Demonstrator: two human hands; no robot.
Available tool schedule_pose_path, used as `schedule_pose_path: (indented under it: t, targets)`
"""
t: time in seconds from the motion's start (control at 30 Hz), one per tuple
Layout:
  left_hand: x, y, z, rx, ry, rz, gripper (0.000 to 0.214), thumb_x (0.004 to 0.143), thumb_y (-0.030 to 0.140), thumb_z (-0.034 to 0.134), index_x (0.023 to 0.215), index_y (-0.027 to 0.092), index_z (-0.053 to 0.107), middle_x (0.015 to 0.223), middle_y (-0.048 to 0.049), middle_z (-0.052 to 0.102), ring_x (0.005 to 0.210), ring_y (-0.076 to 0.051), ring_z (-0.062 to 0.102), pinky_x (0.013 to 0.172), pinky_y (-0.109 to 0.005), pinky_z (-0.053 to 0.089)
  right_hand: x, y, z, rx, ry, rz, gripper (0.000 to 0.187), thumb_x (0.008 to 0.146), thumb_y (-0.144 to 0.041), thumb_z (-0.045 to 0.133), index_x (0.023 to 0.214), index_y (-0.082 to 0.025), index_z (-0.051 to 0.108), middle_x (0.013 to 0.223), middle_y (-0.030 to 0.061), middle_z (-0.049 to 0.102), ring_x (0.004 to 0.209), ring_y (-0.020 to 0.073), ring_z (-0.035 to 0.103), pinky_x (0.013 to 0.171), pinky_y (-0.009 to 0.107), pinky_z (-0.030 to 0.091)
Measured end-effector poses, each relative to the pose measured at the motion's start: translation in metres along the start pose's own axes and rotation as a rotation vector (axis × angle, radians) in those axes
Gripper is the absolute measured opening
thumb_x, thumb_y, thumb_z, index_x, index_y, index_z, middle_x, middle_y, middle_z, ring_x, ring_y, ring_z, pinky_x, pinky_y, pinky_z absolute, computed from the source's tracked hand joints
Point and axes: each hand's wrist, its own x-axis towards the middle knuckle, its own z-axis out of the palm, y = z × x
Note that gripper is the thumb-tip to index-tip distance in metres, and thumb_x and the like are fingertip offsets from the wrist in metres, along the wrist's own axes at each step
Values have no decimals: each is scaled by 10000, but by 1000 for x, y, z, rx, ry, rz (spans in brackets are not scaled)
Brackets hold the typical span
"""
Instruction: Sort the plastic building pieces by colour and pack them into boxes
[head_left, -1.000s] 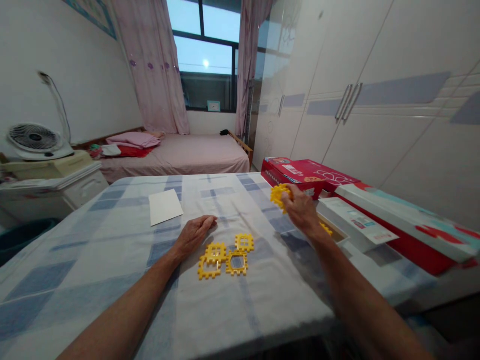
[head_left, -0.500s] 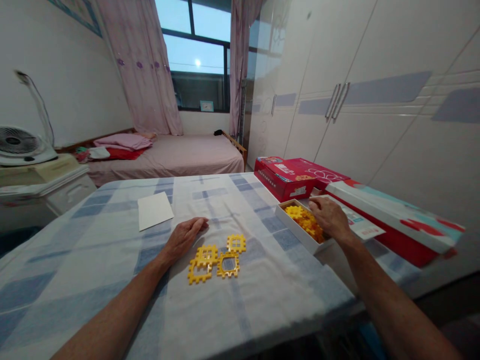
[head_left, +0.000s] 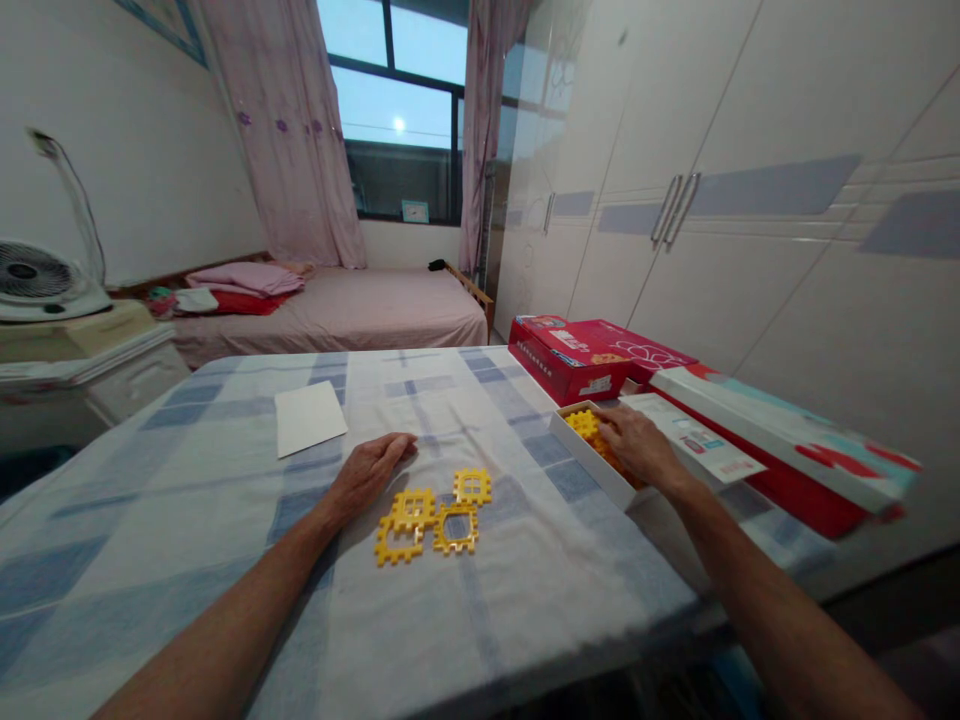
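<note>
My right hand (head_left: pixel 636 442) reaches down into a narrow white open box (head_left: pixel 592 463) filled with yellow plastic interlocking building pieces (head_left: pixel 583 424). Its fingers touch the pieces, but the fingertips are partly hidden, so their grip does not show. Resting on the tablecloth, my left hand (head_left: pixel 375 468) has its fingers curled together with nothing seen in them. Just right of that hand lie several square yellow pieces with notched edges. Two have window bars, one a window piece (head_left: pixel 472 486) set apart at the upper right; an open frame (head_left: pixel 456 528) is beside the others.
A blank white card (head_left: pixel 310 418) lies on the checked tablecloth (head_left: pixel 517 600) at the left. Right of the white box are a printed sheet (head_left: pixel 694 436), a red box (head_left: pixel 570 360) and a long red-and-white box (head_left: pixel 780 430). A bed (head_left: pixel 360 310) stands beyond the table.
My right hand has shifted left and lower, from the box's right edge onto the yellow pieces inside. The left hand and the pieces on the cloth stay in place.
</note>
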Motion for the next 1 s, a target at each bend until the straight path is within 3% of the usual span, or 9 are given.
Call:
schedule_pose_path:
  t: [0.13, 0.3, 0.5, 0.67, 0.77, 0.87, 1.0]
  targets:
    - [0, 0, 0, -22, -6, 1, 551, 815, 626, 438, 967, 158, 686, 907, -73, 732, 862, -225, 668, 840, -347, 500, 3, 3, 1, -103, 4, -26, 388, 900, -228, 367, 1157, -147, 646, 1082, 143, 653, 1000, 251, 583, 869, 367, 442]
    - [1, -1, 0, -5, -14, 4, 563, 824, 629, 424, 977, 151, 681, 923, -79, 732, 883, -227, 669, 856, -344, 491, 0, 15, -10, -6, 201, 59, 364, 882, -207, 373, 1060, -139, 684, 1088, 110, 677, 1007, 230, 599, 899, 343, 438]
    - [2, -5, 0, -25, -26, 3, 586, 823, 637, 420, 1008, 141, 670, 942, -95, 728, 894, -238, 672, 862, -372, 495, -8, 12, -8, 18, -34, 21, 351, 873, -234, 384, 1012, -204, 706, 1002, 57, 712, 895, 210, 644, 785, 314, 459]
    - [3, -8, 0, -14, -32, 9, 580, 832, 632, 415, 1018, 146, 671, 956, -96, 727, 909, -236, 671, 877, -370, 490, -5, 13, -10, 83, 74, 26, 345, 883, -295, 393, 1024, -201, 694, 1046, 60, 695, 953, 222, 624, 804, 322, 460]
    - [3, -7, 0, -15, -26, 2, 576, 827, 632, 425, 1016, 148, 673, 958, -95, 727, 913, -235, 670, 880, -368, 489, -2, 12, -10, 147, 115, -41, 346, 881, -294, 395, 1029, -190, 690, 1078, 72, 687, 987, 222, 614, 866, 340, 453]
    - [3, -6, 0, -24, -17, -4, 582, 812, 643, 437, 986, 145, 682, 936, -94, 730, 888, -237, 673, 867, -369, 496, 1, 5, -7, 184, 81, -147, 344, 875, -253, 392, 1051, -202, 683, 1112, 66, 677, 1009, 209, 605, 918, 350, 435]
    - [4, -8, 0, -36, -11, 8, 571, 806, 642, 446, 973, 153, 689, 917, -87, 733, 873, -232, 677, 850, -358, 504, 5, -6, -4, 182, -6, -190, 307, 863, -246, 443, 1052, -237, 684, 1104, 34, 682, 941, 191, 615, 864, 322, 453]
